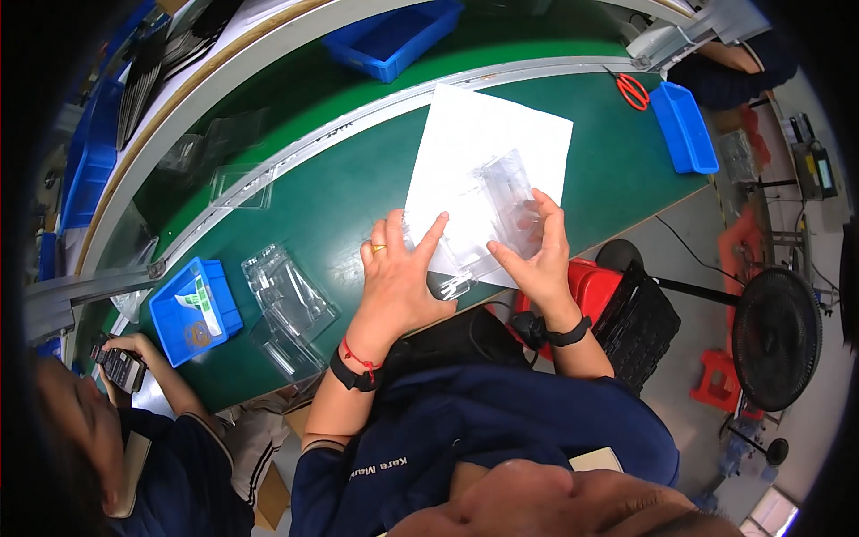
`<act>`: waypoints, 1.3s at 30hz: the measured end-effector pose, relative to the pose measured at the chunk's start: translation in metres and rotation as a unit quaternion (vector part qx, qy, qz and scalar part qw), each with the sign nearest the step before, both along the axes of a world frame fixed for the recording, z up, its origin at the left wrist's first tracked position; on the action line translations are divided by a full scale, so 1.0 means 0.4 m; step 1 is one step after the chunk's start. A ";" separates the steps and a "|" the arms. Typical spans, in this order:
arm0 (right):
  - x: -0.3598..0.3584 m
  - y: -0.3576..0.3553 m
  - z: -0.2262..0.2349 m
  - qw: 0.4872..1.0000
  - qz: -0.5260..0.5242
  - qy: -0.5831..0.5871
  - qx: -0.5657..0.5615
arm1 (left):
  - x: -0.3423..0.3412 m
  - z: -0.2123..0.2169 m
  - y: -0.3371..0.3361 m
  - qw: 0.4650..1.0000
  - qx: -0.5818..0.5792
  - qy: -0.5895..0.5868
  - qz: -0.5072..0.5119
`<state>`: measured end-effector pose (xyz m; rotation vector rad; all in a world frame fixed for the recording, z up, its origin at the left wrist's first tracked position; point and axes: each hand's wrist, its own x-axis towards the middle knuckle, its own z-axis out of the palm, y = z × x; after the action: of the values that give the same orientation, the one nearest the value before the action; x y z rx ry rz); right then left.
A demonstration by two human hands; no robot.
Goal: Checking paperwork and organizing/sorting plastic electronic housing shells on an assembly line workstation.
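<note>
A clear plastic blister shell [510,192], creased and shiny, rests over a white sheet of paper [447,125] on the green table. My right hand [544,259] grips its right side, thumb in front and fingers round the edge. On the other side, my left hand [403,282] holds the shell's left part, with the index finger stretched over it and the thumb low by the table edge. Glare hides where the shell's layers part. To the left lie several more clear plastic shells [291,300], overlapping.
Left stands a blue bin [231,295] with a label and small brown items; beside it a co-worker's hand [134,345] holds a dark device. Red-handled scissors [632,91] and a blue tray [684,130] are far right. Beyond the metal rail sits another blue bin [386,54].
</note>
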<state>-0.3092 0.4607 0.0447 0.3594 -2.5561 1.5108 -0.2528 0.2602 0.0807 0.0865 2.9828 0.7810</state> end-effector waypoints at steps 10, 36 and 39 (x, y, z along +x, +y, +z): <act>-0.012 0.021 -0.029 0.988 -0.002 -0.049 -0.145 | -0.024 0.042 0.045 0.998 0.000 0.065 -0.009; 0.062 -0.095 0.048 0.949 0.026 0.052 0.310 | -0.025 -0.014 0.077 0.704 0.665 -0.170 0.183; 0.058 -0.100 0.038 0.942 0.041 0.057 0.327 | -0.025 -0.042 0.057 0.740 0.638 -0.141 0.158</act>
<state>-0.2861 0.4208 0.0599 0.6079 -2.9030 0.5826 -0.2627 0.2829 0.0638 -0.4410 1.6391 2.4028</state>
